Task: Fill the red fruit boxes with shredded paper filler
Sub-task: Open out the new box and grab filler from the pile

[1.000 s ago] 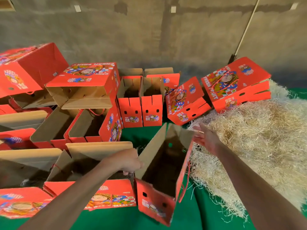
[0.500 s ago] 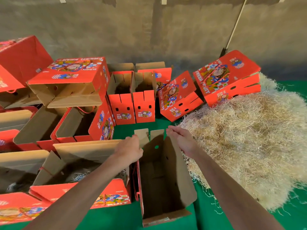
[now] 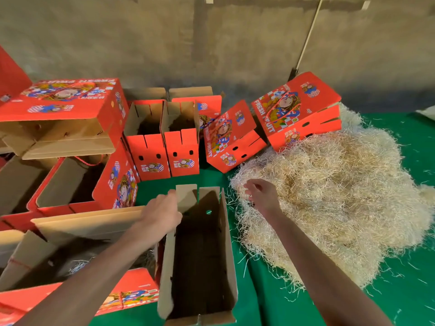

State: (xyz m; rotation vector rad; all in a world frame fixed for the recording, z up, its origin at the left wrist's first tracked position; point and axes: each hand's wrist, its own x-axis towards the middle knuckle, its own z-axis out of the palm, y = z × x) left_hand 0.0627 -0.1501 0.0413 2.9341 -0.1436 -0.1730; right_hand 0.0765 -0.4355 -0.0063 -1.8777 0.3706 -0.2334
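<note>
Beside wispy shredded paper, left hand grips a cardboard box.

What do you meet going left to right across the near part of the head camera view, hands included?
Red box holding some filler → left hand → open empty box → right hand → shredded paper pile.

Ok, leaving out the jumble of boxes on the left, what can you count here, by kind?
Tilted red boxes by the heap: 2
Upright open red boxes, middle row: 2
Open box in front: 1
Shredded paper heap: 1
Hands: 2
Total: 8
</note>
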